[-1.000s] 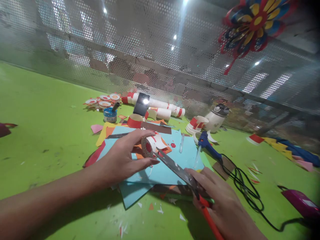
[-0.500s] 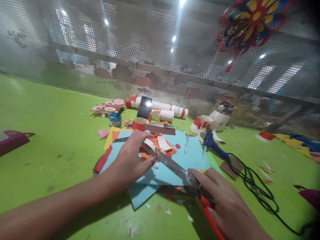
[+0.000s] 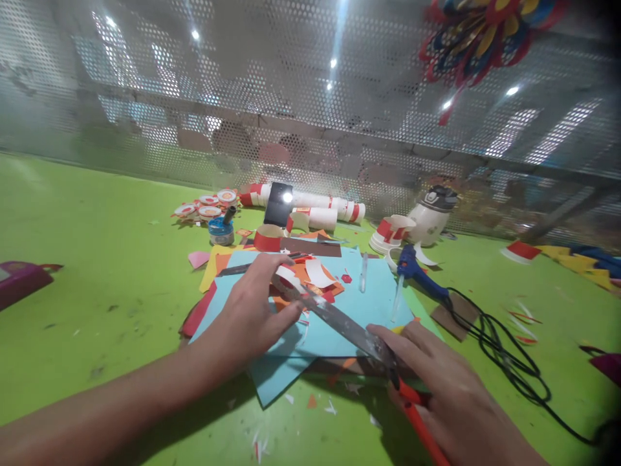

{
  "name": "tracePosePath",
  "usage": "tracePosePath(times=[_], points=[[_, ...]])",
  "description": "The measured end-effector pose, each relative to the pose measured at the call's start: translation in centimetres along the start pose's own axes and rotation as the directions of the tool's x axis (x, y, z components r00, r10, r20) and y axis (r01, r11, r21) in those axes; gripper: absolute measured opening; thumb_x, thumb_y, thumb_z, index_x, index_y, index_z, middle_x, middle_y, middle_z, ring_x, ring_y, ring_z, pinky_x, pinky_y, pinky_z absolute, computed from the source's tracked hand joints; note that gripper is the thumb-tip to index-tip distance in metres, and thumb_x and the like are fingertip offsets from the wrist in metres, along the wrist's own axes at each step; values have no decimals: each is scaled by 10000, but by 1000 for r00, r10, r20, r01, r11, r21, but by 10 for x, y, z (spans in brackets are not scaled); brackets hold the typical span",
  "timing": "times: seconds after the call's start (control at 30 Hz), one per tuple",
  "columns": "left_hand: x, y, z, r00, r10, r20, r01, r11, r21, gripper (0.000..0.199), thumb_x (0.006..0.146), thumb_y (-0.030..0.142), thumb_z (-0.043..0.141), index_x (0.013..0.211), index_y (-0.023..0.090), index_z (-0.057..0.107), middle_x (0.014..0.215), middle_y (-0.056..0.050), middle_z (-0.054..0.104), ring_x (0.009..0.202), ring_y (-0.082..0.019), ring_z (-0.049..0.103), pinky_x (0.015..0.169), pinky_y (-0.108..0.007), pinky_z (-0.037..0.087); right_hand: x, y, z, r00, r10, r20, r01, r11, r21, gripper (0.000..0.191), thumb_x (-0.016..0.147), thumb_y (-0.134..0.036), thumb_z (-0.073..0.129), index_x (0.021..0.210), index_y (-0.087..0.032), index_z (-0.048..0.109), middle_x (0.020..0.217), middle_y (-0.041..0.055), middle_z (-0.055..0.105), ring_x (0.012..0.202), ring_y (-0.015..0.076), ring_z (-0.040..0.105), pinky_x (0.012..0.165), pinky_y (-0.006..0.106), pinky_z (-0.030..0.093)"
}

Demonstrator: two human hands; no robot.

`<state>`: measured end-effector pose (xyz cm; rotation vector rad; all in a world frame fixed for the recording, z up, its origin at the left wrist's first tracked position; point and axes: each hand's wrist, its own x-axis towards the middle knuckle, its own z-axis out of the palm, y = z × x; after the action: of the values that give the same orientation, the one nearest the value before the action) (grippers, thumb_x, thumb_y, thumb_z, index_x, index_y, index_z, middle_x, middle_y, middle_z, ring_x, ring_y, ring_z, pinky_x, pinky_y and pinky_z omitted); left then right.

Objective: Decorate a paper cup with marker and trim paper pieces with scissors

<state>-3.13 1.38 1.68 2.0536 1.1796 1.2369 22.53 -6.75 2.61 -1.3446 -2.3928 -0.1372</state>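
My right hand (image 3: 441,382) is wrapped around the red handles of a pair of scissors (image 3: 347,327). The blades point up and left, with their tips at the edge of a curved white paper piece (image 3: 286,278). That piece sits between the thumb and fingers of my left hand (image 3: 250,310), which are curled about it. Beneath both hands lie light blue paper sheets (image 3: 286,343), with a white paper cutting (image 3: 319,273) and orange and red scraps on top. A red paper ring (image 3: 267,241) stands just beyond my left hand.
A blue glue gun (image 3: 420,272) with a black cable (image 3: 504,362) lies at the right. Behind are white paper tubes (image 3: 315,199), a dark phone-like slab (image 3: 278,204), cups (image 3: 392,234), a blue jar (image 3: 221,230) and a white jug (image 3: 431,220). A perforated metal screen (image 3: 310,116) rises behind the green table (image 3: 111,278).
The camera view has tilted slightly, so the background sits a little differently. My right hand and the scissors handles have shifted slightly right; the tips remain at the paper piece.
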Motion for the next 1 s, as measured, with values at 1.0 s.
tracePosePath(times=[1.0], points=[[-3, 0, -5, 962, 259, 86, -273, 902, 335, 515, 850, 112, 562, 1307, 199, 341, 1265, -136, 494, 1191, -263, 525, 969, -431, 499, 0, 0, -4, 999, -46, -17, 43, 985, -164, 532, 691, -53, 429, 1191, -95, 606, 778, 110, 615, 637, 227, 623, 528, 359, 560]])
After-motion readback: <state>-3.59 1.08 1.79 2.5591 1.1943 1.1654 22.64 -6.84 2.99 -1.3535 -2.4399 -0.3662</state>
